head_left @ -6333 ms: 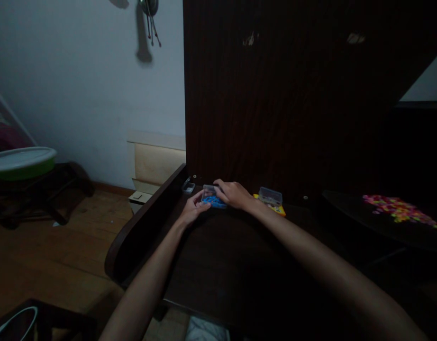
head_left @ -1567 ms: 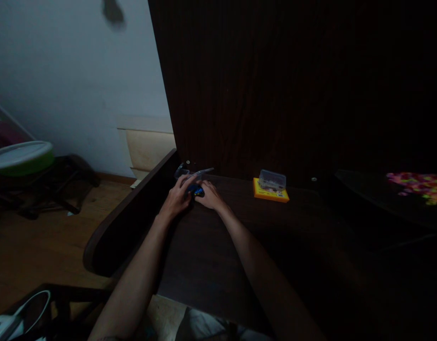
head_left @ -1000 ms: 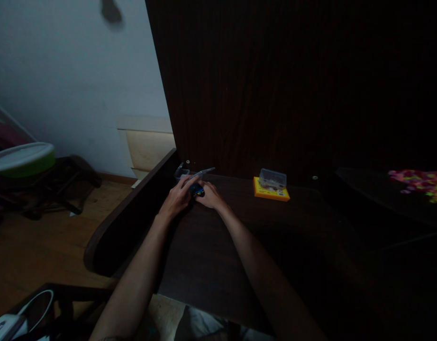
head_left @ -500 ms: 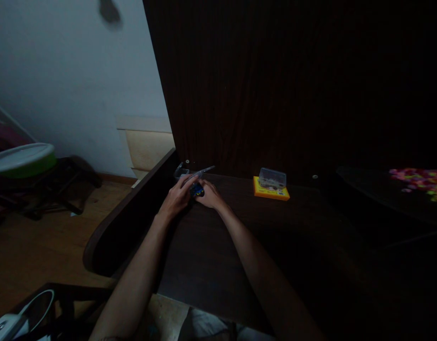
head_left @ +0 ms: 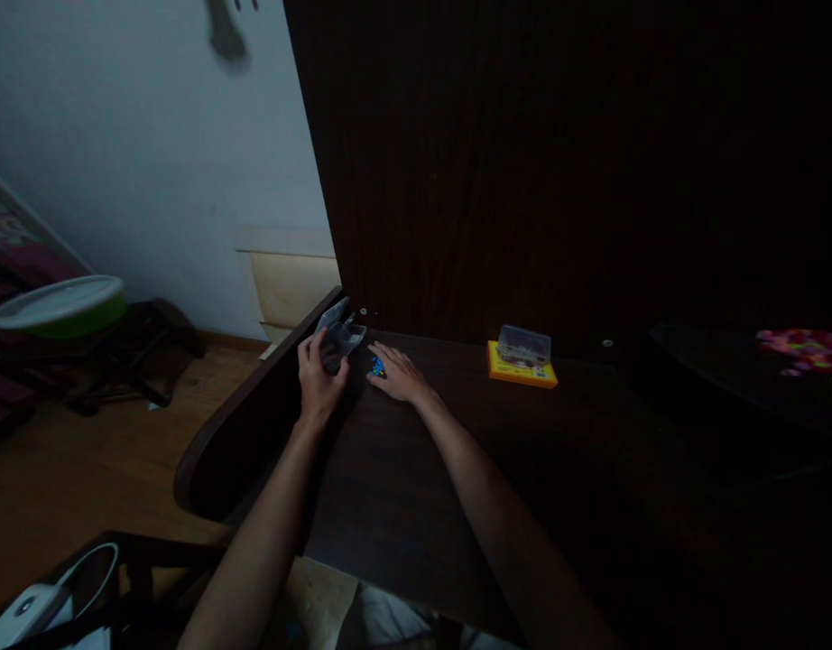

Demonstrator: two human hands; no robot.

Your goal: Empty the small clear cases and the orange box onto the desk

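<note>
Left hand [head_left: 321, 375]: we're clamped on an open clear box [head_left: 337, 340] between thumb and fingers!
Right hand [head_left: 397, 372]: palm down on dark tabletop [head_left: 389, 501], fingers outstretched, close together, just beside blue pieces [head_left: 376, 367].
Yellow box [head_left: 521, 375]: well to our right, clear case [head_left: 524, 345] on top.

From here I see a clear, glossy plastic box [head_left: 340, 337] near the centre, smooth wood on the counter [head_left: 382, 469], a matt wall [head_left: 118, 126] upper left, wooden floorboards [head_left: 111, 451] lower left.
</note>
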